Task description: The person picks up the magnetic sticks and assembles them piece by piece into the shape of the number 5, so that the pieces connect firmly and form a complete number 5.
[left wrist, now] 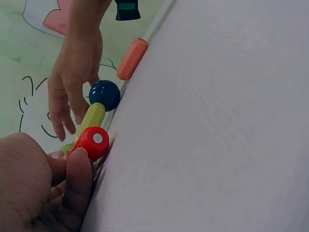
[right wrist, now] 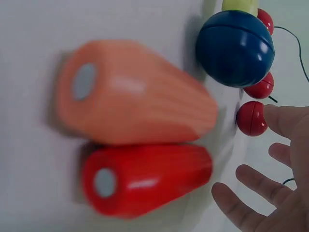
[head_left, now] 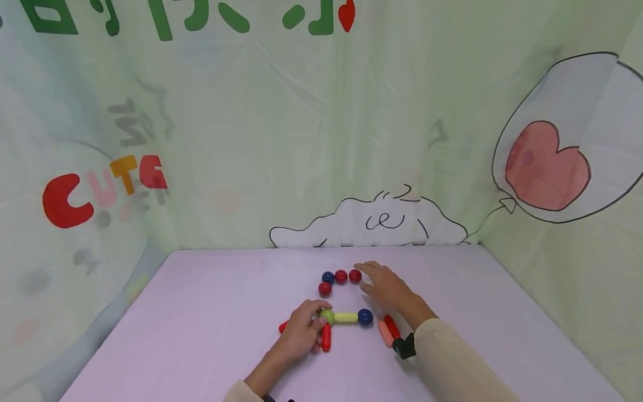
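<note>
My left hand [head_left: 300,329] holds a light green ball [head_left: 327,316] of a magnetic building set, its fingertips curled round the ball. A red rod [head_left: 326,337] sticks out from that ball toward me, with the left thumb beside it. To the right a pale yellow rod [head_left: 346,317] links the green ball to a dark blue ball [head_left: 365,317]. Another red rod [head_left: 283,326] shows partly behind the left hand. My right hand [head_left: 389,287] is spread, its fingertips close to a red ball [head_left: 355,276]; in the right wrist view no rod or ball lies in its grasp.
Beside that red ball stand another red ball [head_left: 341,276], a blue ball [head_left: 328,277] and a nearer red ball [head_left: 325,288]. An orange rod [head_left: 385,333] and a red rod [head_left: 392,326] lie under the right wrist. Printed curtains surround the pale table [head_left: 201,312].
</note>
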A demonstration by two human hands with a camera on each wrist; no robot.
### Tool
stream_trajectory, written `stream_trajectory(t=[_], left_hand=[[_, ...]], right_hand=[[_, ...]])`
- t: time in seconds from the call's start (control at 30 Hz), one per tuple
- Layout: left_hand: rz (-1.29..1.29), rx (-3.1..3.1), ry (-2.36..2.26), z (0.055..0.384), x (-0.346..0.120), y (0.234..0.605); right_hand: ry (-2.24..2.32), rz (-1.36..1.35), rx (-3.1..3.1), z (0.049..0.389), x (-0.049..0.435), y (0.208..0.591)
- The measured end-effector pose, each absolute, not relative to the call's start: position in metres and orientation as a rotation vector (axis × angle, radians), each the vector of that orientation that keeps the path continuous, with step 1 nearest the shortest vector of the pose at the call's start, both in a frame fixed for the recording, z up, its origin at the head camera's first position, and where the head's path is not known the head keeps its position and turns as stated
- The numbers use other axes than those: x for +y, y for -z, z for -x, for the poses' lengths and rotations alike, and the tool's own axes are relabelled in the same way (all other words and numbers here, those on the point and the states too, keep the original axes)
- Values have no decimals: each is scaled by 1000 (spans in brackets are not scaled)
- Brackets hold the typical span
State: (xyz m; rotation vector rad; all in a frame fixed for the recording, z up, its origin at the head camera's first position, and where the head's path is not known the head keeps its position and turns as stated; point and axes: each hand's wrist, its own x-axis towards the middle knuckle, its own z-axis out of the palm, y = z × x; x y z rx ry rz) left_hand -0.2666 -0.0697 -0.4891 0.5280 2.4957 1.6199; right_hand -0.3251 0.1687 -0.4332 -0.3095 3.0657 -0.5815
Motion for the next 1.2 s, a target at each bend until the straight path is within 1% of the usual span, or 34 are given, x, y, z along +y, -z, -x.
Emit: stream_trajectory(t=[0.2, 0.67, 1.0, 1.2], left_hand=[[-526, 2487, -1626, 267, -70, 490], [-527, 2478, -1640, 267, -72, 487], [-482, 2481, -1640, 267, -71, 488], [-486, 2479, -1649, 267, -71, 489]], right_hand=[[497, 329, 2995, 333, 157, 432], [574, 265, 3003, 338, 153, 446], [798, 201, 2947, 332, 151, 445], [906, 226, 2968, 324, 148, 442]])
